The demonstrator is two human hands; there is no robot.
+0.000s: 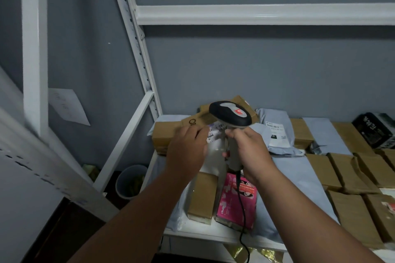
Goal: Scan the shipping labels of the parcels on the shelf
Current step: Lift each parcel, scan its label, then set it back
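Note:
My right hand [248, 151] grips the grey handle of a black-and-grey barcode scanner [230, 115], whose head points down to the left. Its black cable [242, 209] hangs down over the shelf edge. My left hand [187, 151] holds a small pale parcel [214, 149] upright, just under the scanner head. The parcel's shipping label [215, 132] with a barcode faces the scanner. Brown cardboard parcels [168, 134] and a grey mailer bag [277, 134] with a white label lie on the shelf behind.
A pink box [236, 200] and a brown box [203, 196] lie near the front edge of the white shelf [213, 236]. Several brown parcels [350, 168] fill the right side. A white upright [139, 49] stands left; a grey bin [130, 181] sits on the floor.

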